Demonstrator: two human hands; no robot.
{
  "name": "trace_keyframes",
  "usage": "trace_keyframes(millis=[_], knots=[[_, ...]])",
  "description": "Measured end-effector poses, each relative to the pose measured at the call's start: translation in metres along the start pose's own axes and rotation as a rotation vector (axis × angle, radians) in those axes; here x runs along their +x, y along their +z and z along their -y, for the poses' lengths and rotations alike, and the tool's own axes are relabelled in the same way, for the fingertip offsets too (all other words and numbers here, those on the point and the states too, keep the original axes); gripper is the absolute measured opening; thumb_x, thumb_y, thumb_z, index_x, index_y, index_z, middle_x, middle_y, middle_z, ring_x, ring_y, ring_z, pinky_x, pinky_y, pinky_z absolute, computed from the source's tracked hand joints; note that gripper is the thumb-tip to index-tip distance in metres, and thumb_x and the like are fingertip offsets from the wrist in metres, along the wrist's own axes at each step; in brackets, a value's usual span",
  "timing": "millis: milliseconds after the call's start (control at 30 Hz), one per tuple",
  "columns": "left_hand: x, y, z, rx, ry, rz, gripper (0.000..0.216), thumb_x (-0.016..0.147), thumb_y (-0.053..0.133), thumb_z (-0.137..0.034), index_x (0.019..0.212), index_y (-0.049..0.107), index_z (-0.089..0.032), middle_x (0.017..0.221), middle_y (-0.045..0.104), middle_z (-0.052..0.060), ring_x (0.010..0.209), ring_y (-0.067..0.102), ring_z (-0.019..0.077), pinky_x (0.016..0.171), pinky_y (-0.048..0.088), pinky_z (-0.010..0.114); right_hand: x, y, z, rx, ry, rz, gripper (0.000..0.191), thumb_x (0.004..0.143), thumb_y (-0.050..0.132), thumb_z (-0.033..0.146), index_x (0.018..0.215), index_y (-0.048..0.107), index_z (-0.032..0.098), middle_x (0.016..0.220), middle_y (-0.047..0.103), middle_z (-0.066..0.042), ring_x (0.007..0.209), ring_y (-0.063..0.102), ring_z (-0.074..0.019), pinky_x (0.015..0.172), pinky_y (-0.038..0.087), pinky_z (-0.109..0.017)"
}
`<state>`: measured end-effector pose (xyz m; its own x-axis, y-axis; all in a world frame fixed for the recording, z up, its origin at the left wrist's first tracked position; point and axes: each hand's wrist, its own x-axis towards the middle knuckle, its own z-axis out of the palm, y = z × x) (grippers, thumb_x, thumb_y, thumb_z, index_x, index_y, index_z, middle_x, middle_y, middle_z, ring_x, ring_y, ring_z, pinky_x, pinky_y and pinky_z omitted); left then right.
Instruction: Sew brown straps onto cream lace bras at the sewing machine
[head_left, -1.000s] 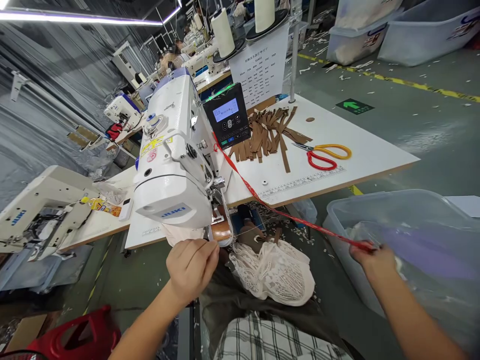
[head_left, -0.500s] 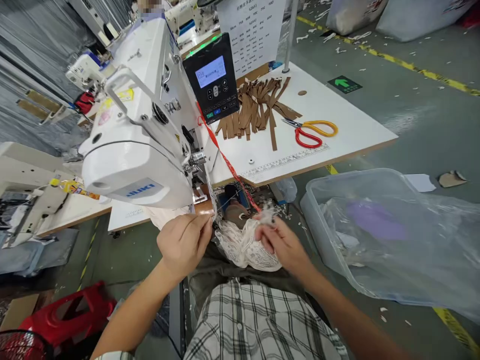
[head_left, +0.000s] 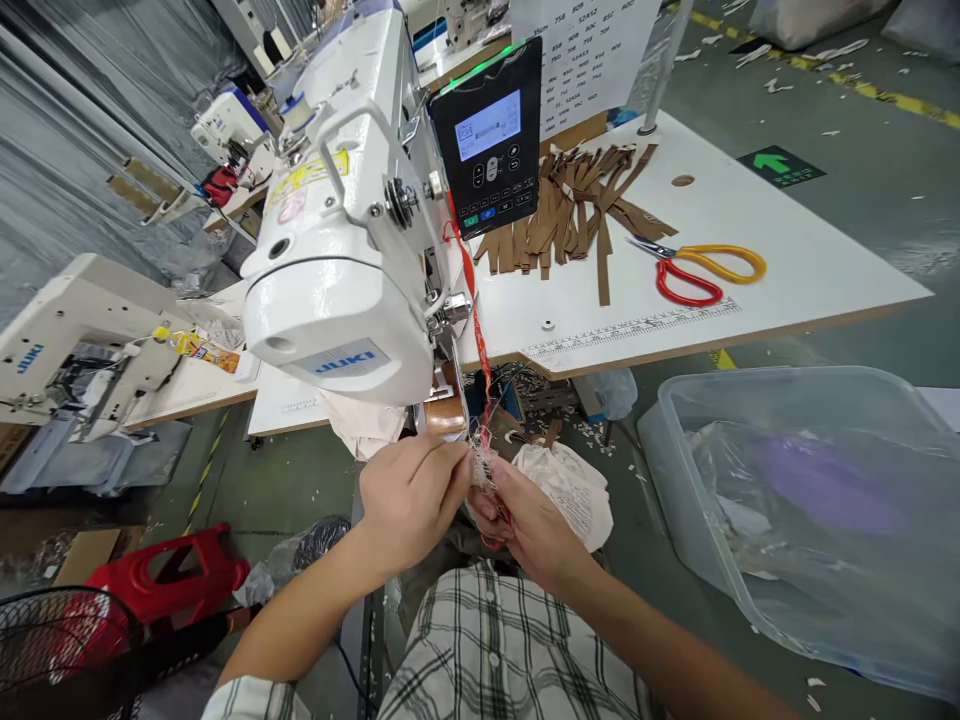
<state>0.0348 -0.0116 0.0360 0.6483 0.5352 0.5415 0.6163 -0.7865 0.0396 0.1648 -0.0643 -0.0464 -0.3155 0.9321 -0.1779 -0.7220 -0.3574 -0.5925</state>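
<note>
My left hand (head_left: 416, 500) is closed in a pinch on a tuft of pale loose threads (head_left: 484, 468), just in front of the sewing machine. From the right, my right hand (head_left: 529, 520) closes round the lower end of a red cord (head_left: 481, 350), beside the same tuft. Something red shows under its fingers, mostly hidden. Behind the right hand hangs a cream lace garment (head_left: 570, 492) with a rounded cup. More cream fabric (head_left: 364, 420) hangs left of the presser foot. The white sewing machine (head_left: 337, 320) stands above my left hand.
On the white table (head_left: 810, 270) lie brown fabric strips (head_left: 577, 215) and scissors (head_left: 697, 275) with red and yellow handles. A black control panel (head_left: 487, 140) stands beside the machine. A clear plastic bin (head_left: 690, 500) is at right, a red stool (head_left: 165, 590) and black fan (head_left: 60, 650) at left.
My hands have come together: the left moved away from the presser foot area, the right moved in with the cord and threads. The lace garment now hangs behind the right hand. The view has shifted.
</note>
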Motion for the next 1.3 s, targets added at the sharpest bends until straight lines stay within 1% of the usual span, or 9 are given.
trace_keyframes(millis=[133, 267, 400, 533, 700, 900, 1067, 1233, 1300], knots=[[-0.003, -0.001, 0.0, -0.042, -0.008, 0.009, 0.012, 0.089, 0.065, -0.011, 0.1, 0.063, -0.015, 0.078, 0.072, 0.005, 0.07, 0.066, 0.0145, 0.063, 0.05, 0.026, 0.002, 0.0, 0.0, -0.014, -0.05, 0.018, 0.045, 0.092, 0.053, 0.065, 0.084, 0.043, 0.022, 0.068, 0.039, 0.006, 0.054, 0.024, -0.0069, 0.05, 0.018, -0.025], [-0.004, -0.002, -0.001, -0.074, -0.017, 0.002, 0.013, 0.088, 0.066, -0.011, 0.1, 0.063, -0.016, 0.079, 0.072, 0.004, 0.071, 0.066, 0.0144, 0.063, 0.05, 0.025, 0.007, 0.002, 0.0, -0.027, -0.078, 0.04, 0.044, 0.091, 0.055, 0.065, 0.09, 0.048, 0.021, 0.066, 0.037, 0.007, 0.053, 0.025, -0.0069, 0.049, 0.019, -0.025], [-0.005, -0.001, 0.006, -0.104, -0.079, -0.06, 0.015, 0.087, 0.067, -0.008, 0.099, 0.065, -0.016, 0.082, 0.073, 0.005, 0.072, 0.066, 0.0135, 0.065, 0.049, 0.024, 0.013, -0.009, 0.003, 0.037, -0.105, -0.082, 0.045, 0.09, 0.057, 0.065, 0.084, 0.047, 0.021, 0.061, 0.032, 0.008, 0.049, 0.02, -0.006, 0.047, 0.014, -0.025], [-0.005, 0.008, 0.02, -0.162, -0.311, -0.123, 0.006, 0.09, 0.067, -0.014, 0.088, 0.07, -0.019, 0.072, 0.067, -0.001, 0.063, 0.058, 0.0094, 0.061, 0.044, 0.022, 0.016, -0.038, 0.009, 0.07, -0.139, -0.155, 0.051, 0.086, 0.057, 0.072, 0.086, 0.052, 0.021, 0.059, 0.027, 0.01, 0.046, 0.014, -0.0045, 0.046, 0.014, -0.025], [-0.003, 0.025, 0.033, -0.171, -0.701, -0.162, 0.02, 0.089, 0.069, -0.029, 0.072, 0.073, -0.019, 0.056, 0.057, -0.003, 0.057, 0.051, 0.0106, 0.057, 0.038, 0.024, 0.016, -0.061, 0.012, -0.2, -0.112, -0.291, 0.04, 0.086, 0.069, 0.058, 0.089, 0.057, 0.02, 0.053, 0.024, 0.011, 0.046, 0.019, -0.005, 0.048, 0.016, -0.025], [-0.001, 0.03, 0.034, -0.216, -0.823, -0.189, 0.033, 0.085, 0.069, -0.033, 0.058, 0.06, -0.017, 0.053, 0.049, -0.005, 0.056, 0.044, 0.0097, 0.057, 0.034, 0.024, 0.023, -0.051, 0.007, -0.257, -0.156, -0.271, 0.035, 0.091, 0.062, 0.055, 0.096, 0.06, 0.021, 0.061, 0.034, 0.008, 0.052, 0.028, -0.0066, 0.05, 0.023, -0.024], [0.002, 0.027, 0.032, -0.259, -0.835, -0.177, 0.032, 0.086, 0.068, -0.033, 0.06, 0.059, -0.017, 0.055, 0.048, -0.005, 0.058, 0.042, 0.0092, 0.058, 0.033, 0.023, 0.033, -0.031, 0.021, -0.546, -0.277, -0.342, 0.029, 0.088, 0.065, 0.048, 0.098, 0.063, 0.02, 0.071, 0.049, 0.003, 0.06, 0.04, -0.0095, 0.055, 0.034, -0.024], [0.004, 0.026, 0.03, -0.277, -0.861, -0.176, 0.032, 0.086, 0.068, -0.035, 0.06, 0.059, -0.017, 0.056, 0.049, -0.005, 0.058, 0.043, 0.0094, 0.058, 0.034, 0.023, 0.053, -0.01, 0.038, -0.79, -0.427, -0.336, 0.023, 0.086, 0.065, 0.04, 0.097, 0.069, 0.02, 0.064, 0.05, 0.004, 0.057, 0.044, -0.0112, 0.057, 0.04, -0.026], [0.005, 0.026, 0.03, -0.27, -0.871, -0.161, 0.032, 0.085, 0.068, -0.035, 0.06, 0.059, -0.017, 0.056, 0.05, -0.005, 0.058, 0.044, 0.0096, 0.058, 0.035, 0.023, 0.062, -0.005, 0.041, -0.868, -0.52, -0.322, 0.022, 0.087, 0.063, 0.037, 0.099, 0.071, 0.021, 0.075, 0.064, 0.001, 0.067, 0.057, -0.0143, 0.065, 0.046, -0.027]])
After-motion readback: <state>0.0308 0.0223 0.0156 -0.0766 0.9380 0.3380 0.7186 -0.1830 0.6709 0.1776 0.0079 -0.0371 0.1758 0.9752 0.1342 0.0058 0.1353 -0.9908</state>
